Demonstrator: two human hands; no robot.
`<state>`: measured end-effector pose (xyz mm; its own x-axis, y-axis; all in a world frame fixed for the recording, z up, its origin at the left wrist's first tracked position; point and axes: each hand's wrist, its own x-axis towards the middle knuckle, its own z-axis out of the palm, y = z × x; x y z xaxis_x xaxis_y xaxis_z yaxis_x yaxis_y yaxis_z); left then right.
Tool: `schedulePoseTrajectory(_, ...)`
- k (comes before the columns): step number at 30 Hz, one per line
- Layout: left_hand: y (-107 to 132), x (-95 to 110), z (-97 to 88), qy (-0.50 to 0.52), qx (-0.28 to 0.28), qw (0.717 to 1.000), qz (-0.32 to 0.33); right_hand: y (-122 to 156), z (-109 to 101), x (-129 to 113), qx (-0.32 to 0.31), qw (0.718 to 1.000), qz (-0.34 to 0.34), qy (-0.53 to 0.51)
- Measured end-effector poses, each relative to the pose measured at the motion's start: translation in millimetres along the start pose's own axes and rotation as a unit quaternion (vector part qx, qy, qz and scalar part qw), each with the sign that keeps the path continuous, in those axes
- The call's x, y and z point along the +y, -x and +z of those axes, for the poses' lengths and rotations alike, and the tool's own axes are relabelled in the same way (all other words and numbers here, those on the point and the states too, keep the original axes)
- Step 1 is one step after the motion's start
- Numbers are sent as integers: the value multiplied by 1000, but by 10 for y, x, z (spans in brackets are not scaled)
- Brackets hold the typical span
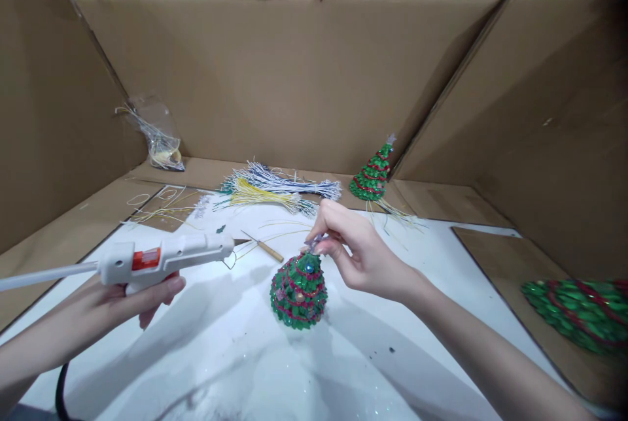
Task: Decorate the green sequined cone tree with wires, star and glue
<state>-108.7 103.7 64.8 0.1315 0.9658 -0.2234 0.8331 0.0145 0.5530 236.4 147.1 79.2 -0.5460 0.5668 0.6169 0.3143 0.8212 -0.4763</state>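
A small green cone tree with red garland and little beads stands on the white work surface. My right hand pinches a small silvery piece at the tree's tip. My left hand grips a white hot glue gun with an orange label. Its nozzle points right, toward the tree's top, a short way off.
A thin wooden-handled tool lies behind the tree. Bundles of yellow, white and blue wires lie at the back, with a finished green tree and a clear bag. Another green tree lies on the right. Cardboard walls surround the space.
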Motion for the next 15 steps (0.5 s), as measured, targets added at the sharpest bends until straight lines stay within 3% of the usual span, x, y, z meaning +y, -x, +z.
schedulePoseTrajectory(15, -46, 25, -10, 15, -17, 1000, 10, 17, 24, -69, 20, 998, 59, -23)
